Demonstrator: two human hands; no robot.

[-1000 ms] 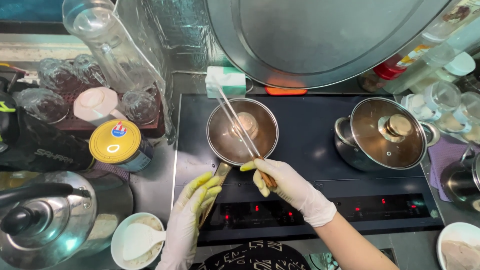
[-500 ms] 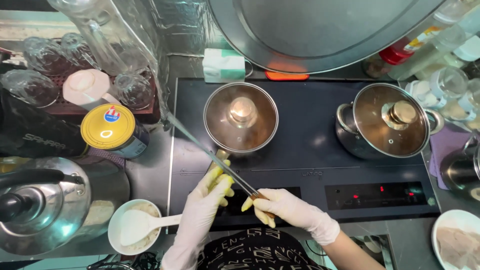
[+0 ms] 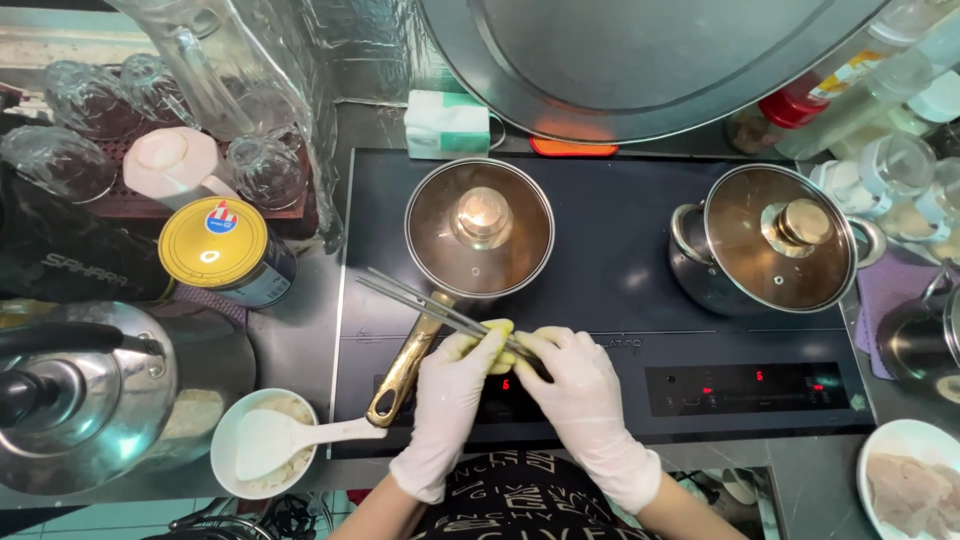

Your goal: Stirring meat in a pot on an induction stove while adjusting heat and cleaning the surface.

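Note:
Both my hands wear white gloves and meet over the front of the black induction cooktop [image 3: 620, 290]. My left hand [image 3: 450, 405] and my right hand [image 3: 590, 405] both pinch the near end of a pair of metal chopsticks [image 3: 425, 302]. The chopstick tips point up and left, just in front of a steel saucepan [image 3: 480, 230] with a glass lid. Its gold handle [image 3: 403, 372] runs down to the left of my left hand, untouched. A second lidded steel pot [image 3: 775, 240] stands on the right burner.
A steel kettle [image 3: 85, 400], a bowl of rice with a white spoon [image 3: 265, 450] and a yellow-lidded tin [image 3: 215, 245] stand at the left. Upturned glasses [image 3: 260, 165] sit behind them. A plate of raw meat [image 3: 915, 485] is at the front right, bottles [image 3: 880, 70] at the back right.
My right hand drew the chopsticks back from over the saucepan toward the front. My left hand left the pan handle and joined it on the chopsticks.

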